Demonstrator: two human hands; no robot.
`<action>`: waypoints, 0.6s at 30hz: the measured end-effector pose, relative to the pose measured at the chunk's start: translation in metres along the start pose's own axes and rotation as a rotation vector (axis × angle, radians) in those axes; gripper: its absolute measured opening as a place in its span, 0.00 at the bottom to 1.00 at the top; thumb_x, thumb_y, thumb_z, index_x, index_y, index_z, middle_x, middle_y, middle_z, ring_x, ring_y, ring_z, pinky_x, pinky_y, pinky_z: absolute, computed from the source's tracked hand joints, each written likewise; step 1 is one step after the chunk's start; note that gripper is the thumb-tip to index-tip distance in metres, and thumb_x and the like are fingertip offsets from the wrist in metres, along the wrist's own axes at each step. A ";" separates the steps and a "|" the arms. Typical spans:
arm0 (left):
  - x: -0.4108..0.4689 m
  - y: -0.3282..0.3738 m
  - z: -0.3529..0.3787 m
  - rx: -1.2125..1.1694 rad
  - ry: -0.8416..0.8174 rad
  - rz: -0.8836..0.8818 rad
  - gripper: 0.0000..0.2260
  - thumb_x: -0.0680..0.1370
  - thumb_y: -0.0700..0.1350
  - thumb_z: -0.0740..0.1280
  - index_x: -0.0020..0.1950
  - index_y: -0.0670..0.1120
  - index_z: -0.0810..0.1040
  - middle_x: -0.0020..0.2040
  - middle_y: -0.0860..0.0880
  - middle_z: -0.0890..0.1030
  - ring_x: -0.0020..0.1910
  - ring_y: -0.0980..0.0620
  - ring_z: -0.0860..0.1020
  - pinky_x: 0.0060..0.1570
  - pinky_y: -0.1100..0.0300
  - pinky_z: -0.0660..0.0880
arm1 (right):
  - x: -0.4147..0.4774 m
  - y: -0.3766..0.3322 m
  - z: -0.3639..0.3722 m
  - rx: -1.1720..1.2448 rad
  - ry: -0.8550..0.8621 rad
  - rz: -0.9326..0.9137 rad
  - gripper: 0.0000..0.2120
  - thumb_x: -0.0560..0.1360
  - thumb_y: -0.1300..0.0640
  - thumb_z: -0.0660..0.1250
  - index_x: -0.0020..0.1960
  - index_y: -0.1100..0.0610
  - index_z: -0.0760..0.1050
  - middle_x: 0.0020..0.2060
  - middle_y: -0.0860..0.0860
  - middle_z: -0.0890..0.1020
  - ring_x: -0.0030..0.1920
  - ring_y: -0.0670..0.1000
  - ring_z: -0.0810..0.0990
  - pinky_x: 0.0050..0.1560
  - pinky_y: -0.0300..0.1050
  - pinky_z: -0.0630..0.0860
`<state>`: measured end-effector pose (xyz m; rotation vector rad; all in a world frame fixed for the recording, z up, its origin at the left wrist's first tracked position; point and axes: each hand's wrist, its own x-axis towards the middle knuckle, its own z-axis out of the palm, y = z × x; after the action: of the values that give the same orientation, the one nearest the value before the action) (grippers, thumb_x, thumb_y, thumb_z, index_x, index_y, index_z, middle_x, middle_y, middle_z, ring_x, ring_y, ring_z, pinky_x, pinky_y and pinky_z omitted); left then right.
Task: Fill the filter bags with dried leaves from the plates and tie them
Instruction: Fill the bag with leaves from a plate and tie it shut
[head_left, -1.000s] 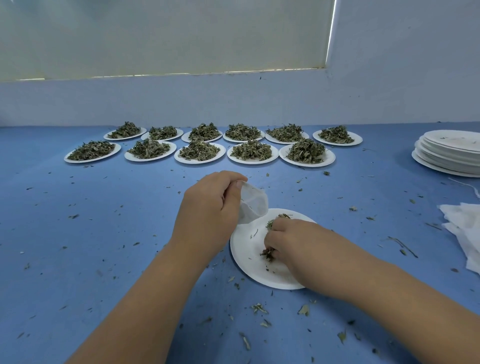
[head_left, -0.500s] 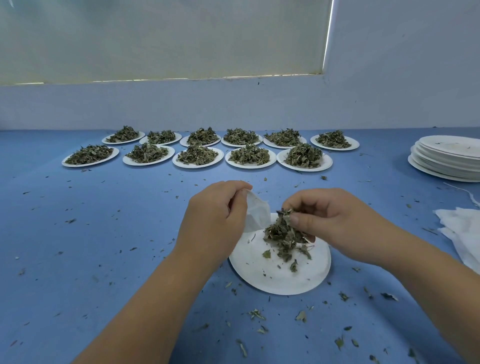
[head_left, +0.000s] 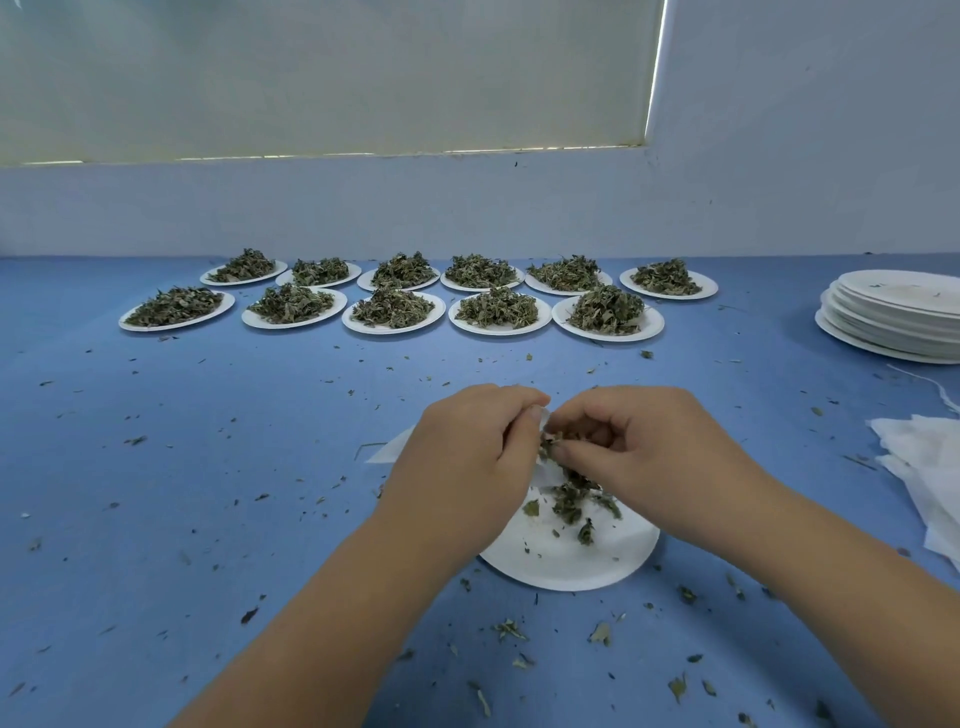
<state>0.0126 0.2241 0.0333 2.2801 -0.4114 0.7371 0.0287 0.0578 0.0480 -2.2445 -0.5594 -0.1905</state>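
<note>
My left hand (head_left: 467, 462) holds a white filter bag (head_left: 544, 415), mostly hidden behind its fingers, above a white paper plate (head_left: 571, 561) near the table's front. My right hand (head_left: 649, 452) pinches a clump of dried leaves (head_left: 550, 447) right at the bag's mouth. More loose leaves (head_left: 574, 501) hang and lie below on the plate. A flat white bag corner (head_left: 392, 449) pokes out left of my left hand.
Two rows of paper plates heaped with dried leaves (head_left: 395, 309) line the back of the blue table (head_left: 208, 493). A stack of used plates (head_left: 898, 317) stands at the right, with a pile of white filter bags (head_left: 930, 467) below it. Leaf crumbs lie scattered.
My right hand scooped leaves off the near plate, lifted them, and moved left to meet the bag held by my left hand. Some leaves dropped back onto the plate.
</note>
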 end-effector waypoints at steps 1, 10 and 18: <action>0.000 0.002 0.001 -0.007 -0.006 0.003 0.10 0.79 0.44 0.63 0.54 0.48 0.83 0.45 0.54 0.83 0.48 0.60 0.75 0.47 0.72 0.70 | -0.001 -0.001 0.003 -0.042 0.038 -0.012 0.07 0.71 0.56 0.73 0.44 0.44 0.80 0.31 0.40 0.79 0.37 0.37 0.77 0.39 0.29 0.72; -0.001 0.009 0.001 -0.053 -0.040 -0.044 0.11 0.79 0.43 0.61 0.52 0.50 0.84 0.42 0.57 0.82 0.44 0.61 0.76 0.44 0.69 0.71 | -0.006 -0.005 0.009 -0.166 0.138 -0.189 0.06 0.70 0.57 0.74 0.45 0.49 0.81 0.35 0.40 0.75 0.40 0.42 0.75 0.41 0.29 0.69; 0.001 0.008 -0.001 -0.188 0.032 -0.179 0.09 0.79 0.42 0.64 0.51 0.50 0.84 0.40 0.62 0.81 0.43 0.67 0.77 0.40 0.77 0.69 | -0.008 -0.006 0.010 -0.102 0.170 -0.349 0.09 0.71 0.64 0.73 0.47 0.51 0.82 0.38 0.44 0.79 0.39 0.44 0.78 0.43 0.37 0.75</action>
<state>0.0088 0.2190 0.0388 2.0942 -0.2459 0.6168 0.0184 0.0660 0.0427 -2.1859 -0.8612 -0.5919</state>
